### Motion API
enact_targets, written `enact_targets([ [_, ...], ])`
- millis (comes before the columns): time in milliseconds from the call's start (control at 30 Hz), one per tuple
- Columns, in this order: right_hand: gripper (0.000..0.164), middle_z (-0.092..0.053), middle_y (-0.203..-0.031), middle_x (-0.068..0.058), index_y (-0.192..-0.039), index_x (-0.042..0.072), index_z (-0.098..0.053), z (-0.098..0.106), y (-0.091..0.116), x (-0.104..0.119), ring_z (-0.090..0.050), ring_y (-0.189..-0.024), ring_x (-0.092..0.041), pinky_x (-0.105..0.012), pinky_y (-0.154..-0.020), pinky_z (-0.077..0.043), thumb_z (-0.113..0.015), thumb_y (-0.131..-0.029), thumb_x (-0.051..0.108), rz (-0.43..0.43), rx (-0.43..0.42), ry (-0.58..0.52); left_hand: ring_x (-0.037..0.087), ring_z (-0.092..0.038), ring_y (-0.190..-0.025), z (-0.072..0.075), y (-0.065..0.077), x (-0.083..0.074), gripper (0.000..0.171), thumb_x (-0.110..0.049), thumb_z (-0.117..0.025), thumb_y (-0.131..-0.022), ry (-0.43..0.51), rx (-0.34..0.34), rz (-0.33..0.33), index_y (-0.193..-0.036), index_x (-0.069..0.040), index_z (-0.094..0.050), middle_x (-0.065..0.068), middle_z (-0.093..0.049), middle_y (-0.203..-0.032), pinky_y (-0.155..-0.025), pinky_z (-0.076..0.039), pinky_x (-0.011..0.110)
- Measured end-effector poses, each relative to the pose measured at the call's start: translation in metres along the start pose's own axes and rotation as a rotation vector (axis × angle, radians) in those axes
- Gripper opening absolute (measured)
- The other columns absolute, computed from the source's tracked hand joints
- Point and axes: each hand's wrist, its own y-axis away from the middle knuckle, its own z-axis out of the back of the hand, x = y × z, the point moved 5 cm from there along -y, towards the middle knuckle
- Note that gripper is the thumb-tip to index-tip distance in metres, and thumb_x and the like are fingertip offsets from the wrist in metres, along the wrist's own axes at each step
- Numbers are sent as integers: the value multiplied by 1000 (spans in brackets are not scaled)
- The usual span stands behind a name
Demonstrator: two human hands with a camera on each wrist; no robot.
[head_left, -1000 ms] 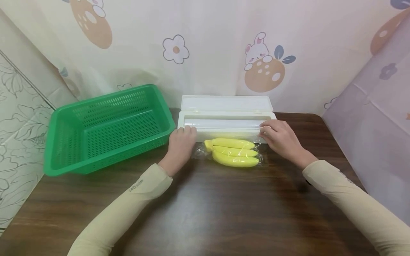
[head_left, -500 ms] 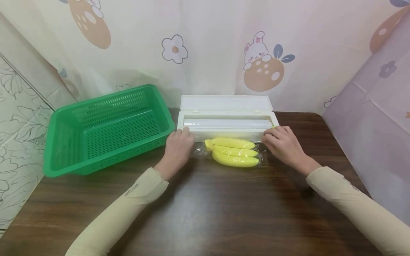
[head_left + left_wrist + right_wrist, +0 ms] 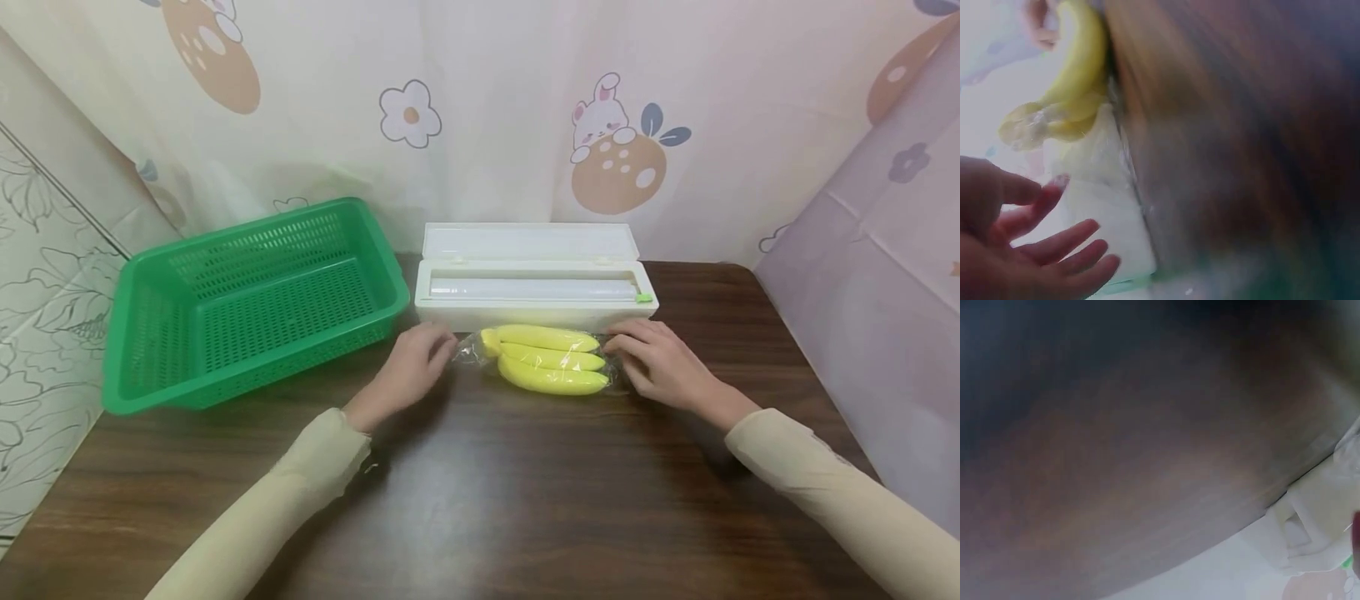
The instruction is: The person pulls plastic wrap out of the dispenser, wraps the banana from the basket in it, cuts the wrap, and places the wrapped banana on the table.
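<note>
A bunch of three yellow bananas (image 3: pixel 551 358), covered in clear cling film, lies on the table just in front of a white cling film dispenser (image 3: pixel 536 315). The dispenser's lid (image 3: pixel 528 242) stands up, a film roll (image 3: pixel 532 288) lies inside, and a bright green slider (image 3: pixel 643 297) sits at its right end. My left hand (image 3: pixel 412 358) is by the loose film (image 3: pixel 471 350) at the stem end. Its fingers are spread in the left wrist view, holding nothing. At the banana tips my right hand (image 3: pixel 660 358) has its fingers loosely bent, right at the film's edge.
On the left stands a green plastic basket (image 3: pixel 300 354) with slotted walls. A printed curtain (image 3: pixel 495 125) hangs behind the dark wooden table (image 3: pixel 525 500), and a purple-toned curtain (image 3: pixel 862 275) borders its right side.
Both hands have come off the dispenser's front edge and down toward the ends of the wrapped bananas. The green slider, hidden earlier by the right hand, now shows at the right end.
</note>
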Motion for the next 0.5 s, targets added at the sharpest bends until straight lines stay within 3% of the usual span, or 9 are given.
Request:
enact_targets([
  [133, 36, -66, -136, -16, -116, 10, -71, -1, 3, -1, -61, -123, -37, -24, -102, -42, -67, -84, -7, -148, 107, -187, 30, -64, -107, -5, 3, 6, 31, -17, -42, -111, 217, 138, 133, -111, -1, -68, 13, -69, -107, -99, -54, 47],
  [200, 41, -63, -139, -17, -122, 9, -67, -3, 5, -1, -58, -128, -38, -13, -108, -34, -72, -83, -3, -203, 152, -264, 32, -61, -109, -8, 6, 8, 32, -23, -41, -110, 323, 188, 203, -115, -2, -65, 14, -66, -111, -99, -51, 47],
  [267, 48, -61, -141, -18, -127, 10, -63, -6, 6, -1, -55, -132, -39, -8, -110, -28, -78, -82, 3, -243, 198, -304, 33, -59, -114, -11, 8, 10, 29, -27, -48, -107, 408, 213, 252, -117, -4, -62, 15, -64, -115, -102, -49, 47],
  [367, 56, -55, -145, -19, -128, 14, -59, -10, 8, -2, -50, -137, -39, -9, -110, -27, -85, -79, 8, -285, 254, -319, 36, -60, -122, -15, 10, 10, 27, -22, -68, -98, 464, 223, 257, -117, -5, -56, 17, -64, -121, -107, -51, 51],
  [500, 57, -57, -140, -14, -126, 15, -57, -12, 10, -2, -52, -134, -34, -15, -109, -35, -90, -79, 7, -295, 267, -315, 35, -66, -117, -20, 7, 8, 39, -9, -83, -87, 405, 198, 175, -112, -7, -53, 17, -67, -120, -101, -58, 49],
])
